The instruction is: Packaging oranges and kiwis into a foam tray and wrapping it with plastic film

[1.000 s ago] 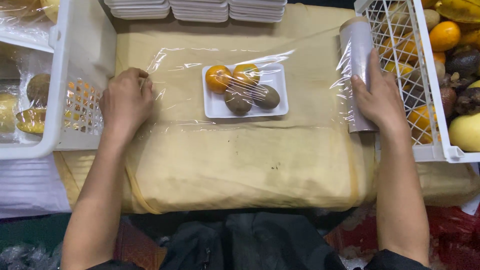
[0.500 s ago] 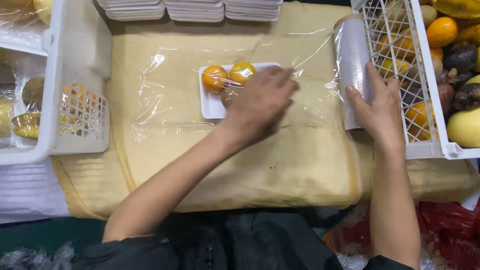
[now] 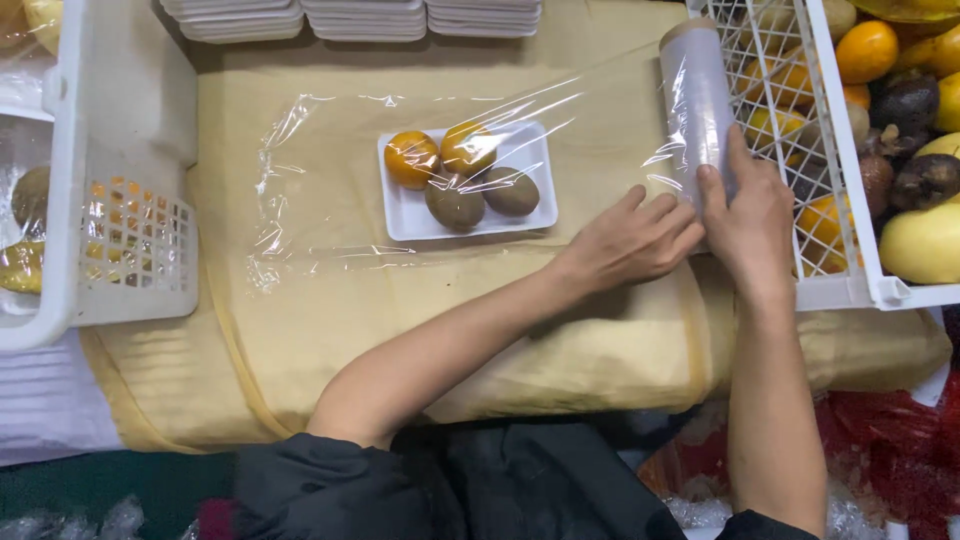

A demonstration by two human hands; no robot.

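In the head view, a thin, glossy sheet of clear film (image 3: 420,180) is seen stretched flat and wrinkled across a tan cloth-covered counter (image 3: 300,340). The film runs from its crinkled free edge on the left to a cylindrical roll (image 3: 697,100) standing at the right, beside a white wire crate (image 3: 830,200).

The roll is gripped by the right hand (image 3: 750,215), whose fingers are curled closed around its lower end. The left hand (image 3: 635,240) is laid just beside it, fingers together and flattened on the film where it leaves the roll; nothing is grasped by it.

Under the film, a shallow white rectangular foam tray (image 3: 530,205) is set near the middle of the counter. Four round fruits are held in it: two smooth orange ones (image 3: 412,158) in the upper half and two dull brown-green ones (image 3: 455,203) in the lower half, all touching one another.

The wire crate at the right is filled with mixed fruit, orange, yellow and dark wrinkled purple. A white plastic basket (image 3: 130,250) with a perforated wall is placed at the left edge, some wrapped produce being dimly visible inside. Stacks of empty white trays (image 3: 350,18) are lined along the far edge of the counter.
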